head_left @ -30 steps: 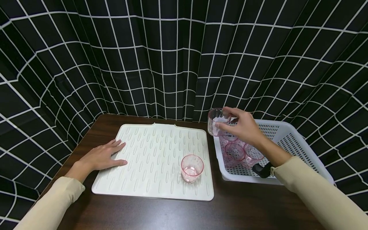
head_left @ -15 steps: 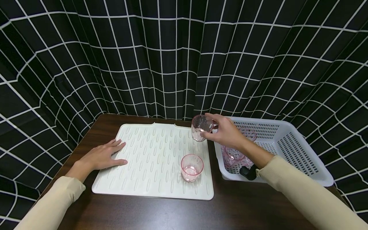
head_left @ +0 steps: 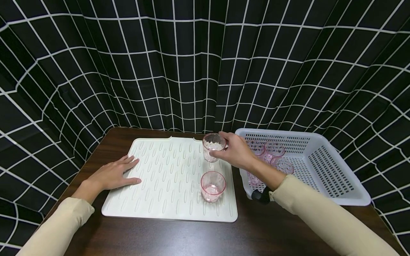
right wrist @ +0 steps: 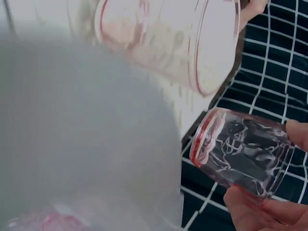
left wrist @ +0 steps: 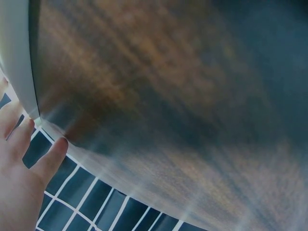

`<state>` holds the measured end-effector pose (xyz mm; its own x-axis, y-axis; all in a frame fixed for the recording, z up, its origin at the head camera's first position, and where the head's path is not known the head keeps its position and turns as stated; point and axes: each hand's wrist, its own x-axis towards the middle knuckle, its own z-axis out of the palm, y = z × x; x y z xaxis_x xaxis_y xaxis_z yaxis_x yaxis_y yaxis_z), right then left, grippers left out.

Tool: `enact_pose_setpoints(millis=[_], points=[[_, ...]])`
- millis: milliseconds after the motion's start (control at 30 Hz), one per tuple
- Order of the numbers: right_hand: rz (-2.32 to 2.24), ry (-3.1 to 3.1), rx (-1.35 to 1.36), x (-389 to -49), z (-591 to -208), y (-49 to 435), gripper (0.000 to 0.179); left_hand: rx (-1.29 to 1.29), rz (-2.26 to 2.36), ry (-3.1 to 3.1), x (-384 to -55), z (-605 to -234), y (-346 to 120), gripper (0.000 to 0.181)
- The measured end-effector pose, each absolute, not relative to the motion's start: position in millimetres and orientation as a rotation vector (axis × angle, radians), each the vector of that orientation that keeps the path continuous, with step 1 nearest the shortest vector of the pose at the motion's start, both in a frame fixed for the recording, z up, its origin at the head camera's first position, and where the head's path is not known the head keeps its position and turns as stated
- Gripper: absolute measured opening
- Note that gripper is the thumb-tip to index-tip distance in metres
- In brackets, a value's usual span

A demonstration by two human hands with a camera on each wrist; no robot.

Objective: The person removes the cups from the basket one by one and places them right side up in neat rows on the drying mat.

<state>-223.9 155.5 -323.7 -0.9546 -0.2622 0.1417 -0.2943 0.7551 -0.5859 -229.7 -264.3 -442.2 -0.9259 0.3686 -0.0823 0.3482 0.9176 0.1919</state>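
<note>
Held cup [head_left: 210, 145] moved left; right hand [head_left: 235, 151] partly hides it.

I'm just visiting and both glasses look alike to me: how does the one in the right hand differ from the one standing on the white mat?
The held glass is pinched by the right hand; no hand touches the standing glass. The held glass is toward the mat's far edge, while the standing glass is closer to the person. Both are see-through, with pinkish rims and mouths up.
</note>
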Motion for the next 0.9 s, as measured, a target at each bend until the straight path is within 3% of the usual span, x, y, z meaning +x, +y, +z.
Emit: enact_pose_setpoints(millis=[367,600,900], points=[[0.948,-2.914,0.423,-226,-328,137,0.072,0.569,0.270,2.969,-229,-442,-266,0.097],[0.961,-2.984,0.332,-231,-340,130,0.084,0.572,0.266,2.967,-230,-444,-266,0.097],[0.951,-3.060,0.218,-235,-356,124,0.086,0.577,0.263,2.972,-231,-445,-267,0.098]])
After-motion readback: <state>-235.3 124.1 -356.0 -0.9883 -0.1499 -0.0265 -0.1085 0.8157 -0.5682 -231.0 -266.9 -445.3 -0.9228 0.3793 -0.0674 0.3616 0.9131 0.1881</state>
